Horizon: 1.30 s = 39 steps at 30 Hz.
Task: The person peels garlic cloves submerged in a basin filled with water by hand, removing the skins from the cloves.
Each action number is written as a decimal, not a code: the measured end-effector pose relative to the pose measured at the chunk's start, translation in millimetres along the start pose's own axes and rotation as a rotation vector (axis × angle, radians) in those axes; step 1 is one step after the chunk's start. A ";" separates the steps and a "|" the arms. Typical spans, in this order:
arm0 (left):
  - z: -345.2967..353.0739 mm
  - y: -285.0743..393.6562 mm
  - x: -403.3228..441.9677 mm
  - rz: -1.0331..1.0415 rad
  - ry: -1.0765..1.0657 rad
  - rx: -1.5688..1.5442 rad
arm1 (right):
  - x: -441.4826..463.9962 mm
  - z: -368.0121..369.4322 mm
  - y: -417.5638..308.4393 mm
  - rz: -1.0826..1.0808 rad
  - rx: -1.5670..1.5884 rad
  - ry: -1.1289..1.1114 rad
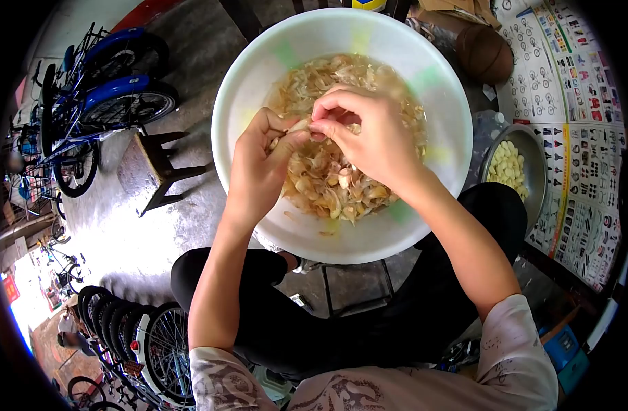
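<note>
Over a large white basin (242,82), both my hands meet around a garlic clove (301,126). My left hand (259,161) is closed, pinching the clove between thumb and curled fingers. From the other side my right hand (372,137) pinches at the clove's end with thumb and forefinger, its other fingers curled. Below them, garlic cloves and loose papery skins (341,181) lie in water in the basin. Whether a bit of skin is between my right fingertips is too small to tell.
A metal bowl (538,164) of peeled garlic cloves (507,168) stands to the right, by my knee. Beside it is a printed sheet (567,137). A basketball (484,55) sits at upper right. To the left are a wooden stool (146,168) and parked bicycles (115,96).
</note>
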<state>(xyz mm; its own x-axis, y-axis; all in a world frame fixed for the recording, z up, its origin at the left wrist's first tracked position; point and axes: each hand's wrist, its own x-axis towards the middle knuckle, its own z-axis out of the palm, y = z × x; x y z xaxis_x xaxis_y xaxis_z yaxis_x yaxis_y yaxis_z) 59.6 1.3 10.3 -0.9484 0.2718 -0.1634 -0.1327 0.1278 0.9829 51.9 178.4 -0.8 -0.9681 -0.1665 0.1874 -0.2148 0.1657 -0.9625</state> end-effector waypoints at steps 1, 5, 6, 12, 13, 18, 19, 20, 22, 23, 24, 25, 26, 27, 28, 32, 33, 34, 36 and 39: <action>1.7 -3.5 -0.6 0.044 0.027 0.046 | 0.0 -1.1 1.5 0.002 0.000 0.001; 5.3 1.8 -5.1 0.028 0.045 0.115 | -0.9 -3.1 8.3 -0.210 -0.260 -0.097; 6.2 2.7 -5.9 0.009 0.044 0.123 | -1.2 -2.8 8.7 -0.273 -0.301 -0.110; 5.9 14.3 -5.9 -0.122 0.064 -0.001 | -6.3 2.1 5.3 -0.233 -0.428 -0.089; 6.1 13.8 -5.8 -0.158 0.077 -0.033 | -5.8 2.4 4.8 -0.234 -0.428 -0.090; 4.7 5.1 -6.6 -0.284 0.199 -0.313 | -4.8 1.1 -1.2 -0.342 -0.540 -0.215; 3.2 3.7 -4.1 -0.265 0.239 -0.478 | -6.4 2.7 -1.4 -0.342 -0.539 -0.216; 0.9 2.3 -3.0 -0.244 0.280 -0.641 | -8.4 5.9 -0.9 -0.308 -0.472 -0.213; -2.9 -1.0 -4.6 -0.230 0.245 -0.661 | -6.8 9.5 2.3 -0.274 -0.407 -0.209; -3.5 -1.9 -5.3 -0.216 0.209 -0.684 | -2.1 9.8 5.6 -0.296 -0.293 -0.125; -2.9 -1.9 -5.8 -0.215 0.210 -0.686 | 1.4 10.1 5.1 -0.317 -0.179 -0.043; -1.5 -1.6 -6.1 -0.259 0.250 -0.614 | 1.9 6.9 -1.4 -0.252 -0.108 0.004; -0.5 -1.0 -6.3 -0.302 0.288 -0.540 | 1.6 6.9 -6.1 -0.252 -0.108 0.003; 0.0 0.2 -6.7 -0.301 0.288 -0.540 | 1.0 7.9 -9.9 -0.154 -0.001 -0.009; 0.5 1.8 -7.1 -0.294 0.269 -0.533 | 0.7 8.3 -11.5 -0.054 0.106 -0.018; 0.8 -3.9 -9.3 -0.283 0.242 -0.515 | -2.4 6.5 -4.0 0.050 0.196 -0.027; 0.8 -6.1 -9.0 -0.283 0.242 -0.515 | -3.6 6.5 -4.8 0.059 0.188 -0.038; 0.7 -8.2 -9.1 -0.267 0.248 -0.545 | -4.4 6.7 -5.4 0.069 0.180 -0.050; 2.2 -8.6 -9.1 -0.254 0.254 -0.574 | -4.9 7.2 -5.6 0.089 0.212 -0.033; 9.8 -8.6 -7.5 -0.236 0.272 -0.512 | -5.5 6.4 0.0 0.130 0.232 0.020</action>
<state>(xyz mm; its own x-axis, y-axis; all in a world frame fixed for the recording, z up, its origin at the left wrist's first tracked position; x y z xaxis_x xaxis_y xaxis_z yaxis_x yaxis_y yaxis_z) 70.7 7.6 2.2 -0.9069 0.0310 -0.4202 -0.4053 -0.3368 0.8499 58.1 173.1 -3.2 -0.9884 -0.1386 0.0614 -0.0559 -0.0432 -0.9975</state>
